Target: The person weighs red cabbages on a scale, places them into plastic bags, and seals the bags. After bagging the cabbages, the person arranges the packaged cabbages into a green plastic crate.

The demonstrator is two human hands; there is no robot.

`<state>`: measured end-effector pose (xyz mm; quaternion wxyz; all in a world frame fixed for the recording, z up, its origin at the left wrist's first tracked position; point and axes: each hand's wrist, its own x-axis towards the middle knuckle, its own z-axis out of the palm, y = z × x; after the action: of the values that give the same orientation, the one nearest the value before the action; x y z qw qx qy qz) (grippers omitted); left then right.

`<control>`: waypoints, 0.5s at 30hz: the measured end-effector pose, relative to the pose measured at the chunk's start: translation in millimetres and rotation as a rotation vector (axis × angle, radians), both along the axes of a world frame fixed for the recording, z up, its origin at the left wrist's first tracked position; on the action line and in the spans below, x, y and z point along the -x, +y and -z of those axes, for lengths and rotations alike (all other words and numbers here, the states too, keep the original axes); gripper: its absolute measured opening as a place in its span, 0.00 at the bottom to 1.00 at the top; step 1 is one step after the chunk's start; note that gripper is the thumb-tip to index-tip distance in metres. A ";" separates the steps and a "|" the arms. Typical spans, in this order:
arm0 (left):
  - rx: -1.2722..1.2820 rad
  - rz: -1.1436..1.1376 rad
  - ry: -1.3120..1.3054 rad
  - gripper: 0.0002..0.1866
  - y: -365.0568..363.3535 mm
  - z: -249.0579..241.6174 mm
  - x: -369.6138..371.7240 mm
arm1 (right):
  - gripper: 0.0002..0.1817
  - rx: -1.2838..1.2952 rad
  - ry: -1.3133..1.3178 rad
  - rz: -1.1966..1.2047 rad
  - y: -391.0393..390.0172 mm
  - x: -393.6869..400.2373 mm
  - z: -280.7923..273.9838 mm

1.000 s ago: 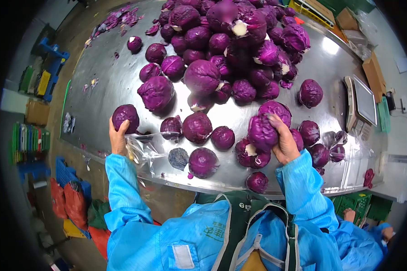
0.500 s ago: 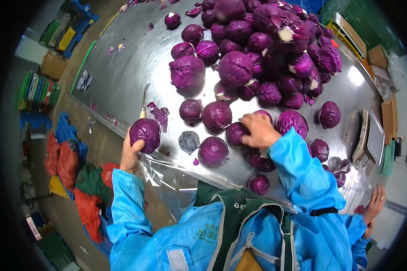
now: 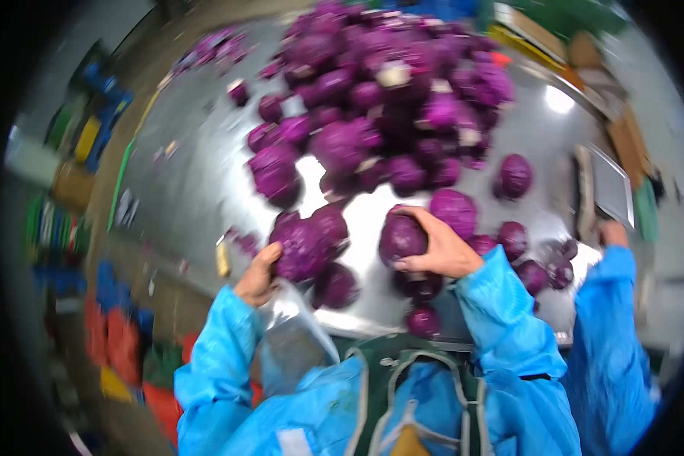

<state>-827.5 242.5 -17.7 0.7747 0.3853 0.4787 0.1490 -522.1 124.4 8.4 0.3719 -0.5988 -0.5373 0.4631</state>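
My left hand (image 3: pixel 258 277) is wrapped round the side of a red cabbage (image 3: pixel 302 251), held over the near part of the metal table (image 3: pixel 197 220). A clear plastic bag (image 3: pixel 300 338) hangs just below that hand. With thumb and fingers spread round it, my right hand (image 3: pixel 447 248) grips a second red cabbage (image 3: pixel 401 239). More cabbages, such as one near the front edge (image 3: pixel 336 286) and a small one (image 3: pixel 423 321), lie close by. To the left of my left hand is the pale handle of a knife (image 3: pixel 223 257); its blade is blurred.
A big heap of red cabbages (image 3: pixel 357 99) covers the far side. At the right stands a scale (image 3: pixel 612 186), with another person's hand (image 3: pixel 614 234) near it. Small cabbages in clear plastic (image 3: pixel 560 272) lie before it. Red sacks (image 3: pixel 121 342) stand on the floor at left.
My left hand has carried its cabbage to the right, nearer the others. My right hand has closed round a cabbage. The other person's arm has come forward towards the scale.
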 end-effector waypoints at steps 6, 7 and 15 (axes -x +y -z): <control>-0.178 0.448 -0.274 0.33 7.2 -56.4 -171.1 | 0.36 -0.203 0.501 0.606 -59.1 -125.4 -13.2; -0.217 0.473 -0.246 0.32 0.6 -71.7 -208.5 | 0.34 -0.260 0.550 0.728 -68.3 -147.2 -18.6; -0.418 0.728 -0.147 0.39 -60.8 -93.0 -504.3 | 0.31 -0.450 0.220 1.408 -149.7 -317.9 5.3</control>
<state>-323.3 181.7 75.3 0.7141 0.6663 0.2144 -0.0130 -204.2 -25.4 3.1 0.7458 -0.6607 -0.0683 0.0516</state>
